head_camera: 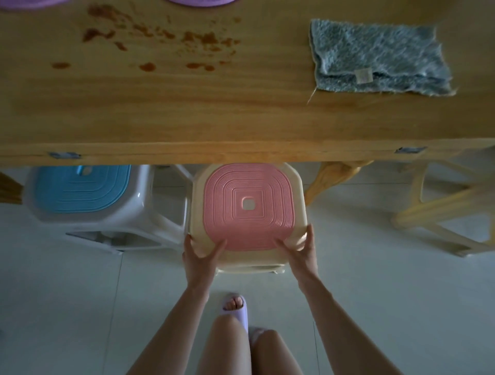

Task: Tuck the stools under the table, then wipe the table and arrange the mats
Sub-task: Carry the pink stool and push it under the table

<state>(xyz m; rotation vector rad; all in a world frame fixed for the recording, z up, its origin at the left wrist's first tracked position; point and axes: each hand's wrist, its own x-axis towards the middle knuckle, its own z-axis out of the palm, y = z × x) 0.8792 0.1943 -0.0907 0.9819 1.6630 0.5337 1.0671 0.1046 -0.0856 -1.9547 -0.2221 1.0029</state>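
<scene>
A cream stool with a pink seat (247, 206) stands on the floor, its far edge just under the wooden table (187, 107). My left hand (199, 254) grips its near left corner and my right hand (301, 250) grips its near right corner. To its left stands a white stool with a blue seat (80, 188), partly under the table edge. On the tabletop lies a blue-grey cloth (375, 57) at the right, brown stains (160, 40) at the left, and two purple mats (201, 2) cut off by the top edge.
A wooden table leg (332, 176) stands just right of the pink stool. A pale wooden frame (442, 208) sits further right on the tiled floor. My foot in a lilac slipper (235, 307) is behind the stool.
</scene>
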